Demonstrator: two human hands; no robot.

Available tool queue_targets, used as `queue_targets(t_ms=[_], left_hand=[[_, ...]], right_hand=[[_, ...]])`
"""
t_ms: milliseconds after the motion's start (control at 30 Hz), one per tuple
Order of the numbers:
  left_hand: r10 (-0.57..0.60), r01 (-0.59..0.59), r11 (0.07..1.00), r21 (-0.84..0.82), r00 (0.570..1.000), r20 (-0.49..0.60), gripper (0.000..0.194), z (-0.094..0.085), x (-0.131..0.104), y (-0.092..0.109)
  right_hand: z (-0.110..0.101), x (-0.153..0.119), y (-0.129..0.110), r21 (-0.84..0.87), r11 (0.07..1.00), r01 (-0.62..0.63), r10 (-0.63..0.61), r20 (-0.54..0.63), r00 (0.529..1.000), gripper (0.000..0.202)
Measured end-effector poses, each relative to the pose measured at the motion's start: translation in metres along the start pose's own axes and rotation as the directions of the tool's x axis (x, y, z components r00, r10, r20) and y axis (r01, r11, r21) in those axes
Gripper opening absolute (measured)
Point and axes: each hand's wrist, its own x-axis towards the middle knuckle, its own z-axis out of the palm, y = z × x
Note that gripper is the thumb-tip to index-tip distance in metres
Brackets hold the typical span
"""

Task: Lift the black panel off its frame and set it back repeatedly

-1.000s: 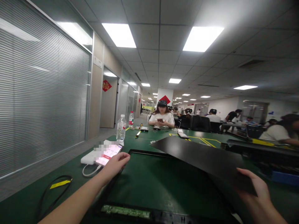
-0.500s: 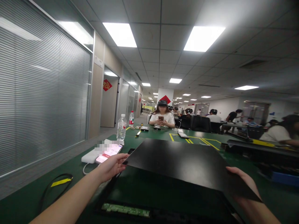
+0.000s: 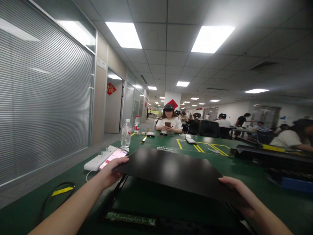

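Observation:
A thin, flat black panel (image 3: 168,171) is held level above the green table, its surface shining under the lamps. My left hand (image 3: 112,173) grips the panel's left edge, thumb on top and fingers underneath. On the right edge, my right hand (image 3: 238,192) holds it the same way, with its fingers mostly hidden below. Beneath the panel lies a dark frame (image 3: 119,186), partly covered from view. A green circuit board strip (image 3: 130,218) runs along the frame's near side.
Left of the frame are a lit phone (image 3: 112,158), a white box (image 3: 94,163) and a black cable loop (image 3: 57,195) with a yellow tag. Two bottles, one a clear bottle (image 3: 126,133), stand farther back. Dark equipment (image 3: 259,156) fills the right side. A person (image 3: 168,122) sits opposite.
Both hands have moved the black panel to the left and somewhat nearer to me. A small silvery item on the table behind it has come into view.

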Motion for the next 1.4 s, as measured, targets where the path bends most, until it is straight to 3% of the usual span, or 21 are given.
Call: queue_targets(t_ms=[100,167,333,467,567,800,1000,1200,1400], left_hand=[[0.018,-0.018,1.0,-0.008,0.999,0.035,0.022,-0.001,0.0,0.002],[0.037,-0.037,0.999,-0.004,0.997,0.062,0.027,-0.001,-0.001,0.003],[0.106,-0.106,0.994,-0.01,0.982,0.158,0.033,-0.002,-0.003,0.006],[0.149,-0.149,0.989,-0.012,0.973,0.175,0.033,-0.004,-0.001,0.007],[0.164,-0.167,0.986,0.001,0.969,0.183,0.037,-0.005,0.0,0.007],[0.186,-0.192,0.981,0.017,0.966,0.178,0.042,0.0,-0.004,0.008],[0.185,-0.195,0.98,0.037,0.964,0.191,0.04,-0.001,-0.003,0.005],[0.188,-0.209,0.974,0.092,0.963,0.194,0.037,0.003,-0.006,0.0],[0.12,-0.153,0.976,0.152,0.971,0.205,0.033,0.009,-0.009,-0.007]], right_hand=[[-0.001,0.003,0.002,0.04,0.992,-0.12,0.115,0.11,0.987,0.016],[-0.003,0.007,0.002,0.048,0.987,-0.153,0.147,0.108,0.983,0.018],[-0.007,0.014,0.002,0.099,0.993,-0.069,0.067,0.024,0.997,0.022],[-0.004,0.01,-0.002,0.092,0.995,-0.04,0.043,-0.037,0.998,0.05],[-0.002,0.006,-0.004,0.083,0.995,-0.057,0.058,-0.003,0.998,0.063],[-0.007,0.008,-0.004,0.069,0.995,-0.071,0.07,0.009,0.998,0.065],[-0.01,0.008,-0.005,0.053,0.997,-0.065,0.068,-0.066,0.996,0.063],[-0.017,0.011,-0.007,-0.034,0.997,-0.072,0.062,-0.238,0.969,0.061],[-0.026,0.014,-0.004,-0.103,0.993,-0.057,0.019,-0.338,0.941,0.057]])
